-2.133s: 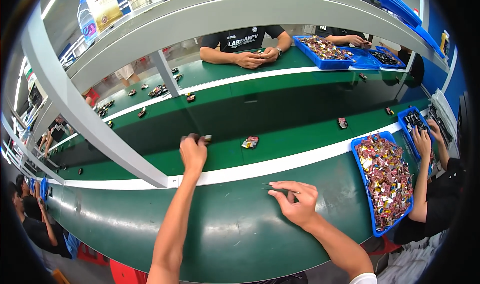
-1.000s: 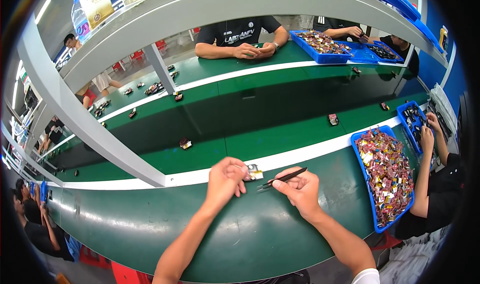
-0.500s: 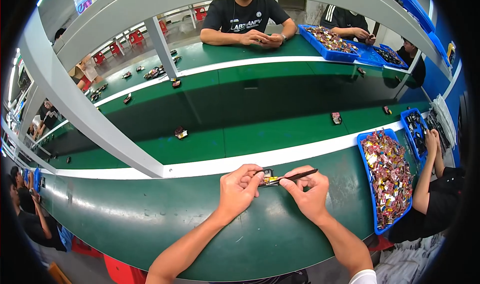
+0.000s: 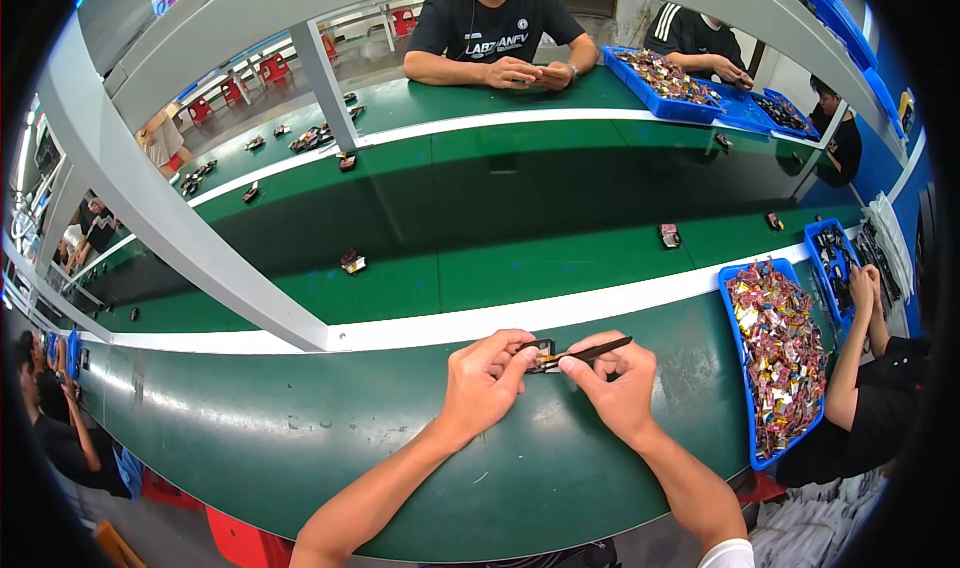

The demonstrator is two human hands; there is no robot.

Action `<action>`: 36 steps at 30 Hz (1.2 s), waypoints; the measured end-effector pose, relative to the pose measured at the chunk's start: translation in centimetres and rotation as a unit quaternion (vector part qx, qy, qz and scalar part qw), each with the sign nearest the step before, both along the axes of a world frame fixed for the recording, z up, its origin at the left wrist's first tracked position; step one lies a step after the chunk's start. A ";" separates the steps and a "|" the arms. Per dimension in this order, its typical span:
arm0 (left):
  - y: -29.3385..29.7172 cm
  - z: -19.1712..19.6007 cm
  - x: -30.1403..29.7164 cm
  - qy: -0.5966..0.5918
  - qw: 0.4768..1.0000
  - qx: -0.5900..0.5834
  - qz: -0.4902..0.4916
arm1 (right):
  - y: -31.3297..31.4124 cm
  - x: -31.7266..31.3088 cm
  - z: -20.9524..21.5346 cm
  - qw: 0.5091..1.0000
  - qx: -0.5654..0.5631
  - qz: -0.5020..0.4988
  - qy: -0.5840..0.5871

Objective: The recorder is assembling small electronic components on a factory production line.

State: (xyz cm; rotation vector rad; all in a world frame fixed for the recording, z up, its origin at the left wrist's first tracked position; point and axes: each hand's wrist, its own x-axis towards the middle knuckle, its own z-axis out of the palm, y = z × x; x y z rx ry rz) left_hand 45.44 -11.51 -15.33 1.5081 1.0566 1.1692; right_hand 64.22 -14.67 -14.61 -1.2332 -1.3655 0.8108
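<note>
Above the green worktop, my left hand pinches a small black plastic casing between thumb and fingers. Some small parts show inside the casing, too small to make out. My right hand grips dark tweezers like a pen, the back end pointing up to the right. The tips of the tweezers reach the casing's right side, beside my left fingertips. Just what the tips touch is hidden.
Right of my hands stands a blue tray heaped with small reddish and yellow parts; a smaller blue tray of black pieces lies beyond. Past a white rail, a green conveyor carries scattered assemblies. A grey post rises at left. Co-workers sit around.
My left hand has shifted slightly right and its fingers cover the casing differently. Less yellow shows inside the casing. Assemblies on the conveyor have slid slightly left.
</note>
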 end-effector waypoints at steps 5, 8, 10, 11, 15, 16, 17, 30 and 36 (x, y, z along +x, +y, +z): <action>-0.2 -0.1 0.0 -0.006 0.999 0.028 -0.019 | 0.5 0.2 -0.4 0.983 -0.060 0.018 0.174; -0.2 -0.1 0.0 -0.005 0.999 0.034 -0.022 | 0.6 0.5 -0.3 0.975 -0.087 0.036 0.200; -0.2 -0.1 0.0 -0.002 0.999 0.036 -0.022 | 0.6 0.6 -0.3 0.975 -0.096 0.046 0.197; -0.2 -0.1 0.0 -0.001 0.999 0.038 -0.022 | 0.6 0.5 -0.2 0.975 -0.095 0.044 0.198; -0.1 -0.1 0.0 -0.003 0.999 0.037 -0.023 | 0.6 0.5 -0.3 0.975 -0.093 0.050 0.197; -0.1 0.0 -0.1 -0.007 0.999 0.014 -0.031 | 0.6 0.6 -0.3 0.975 -0.093 0.050 0.197; 0.0 0.1 -0.2 -0.011 0.999 -0.008 -0.039 | 0.6 0.6 -0.2 0.976 -0.092 0.050 0.193; 1.1 -0.2 -1.2 -0.142 0.970 -0.152 -0.122 | -0.4 -0.5 -0.5 0.995 0.047 -0.007 0.084; 1.1 -0.2 -1.2 -0.155 0.969 -0.154 -0.115 | -0.5 -0.8 -0.1 0.994 0.105 -0.029 -0.024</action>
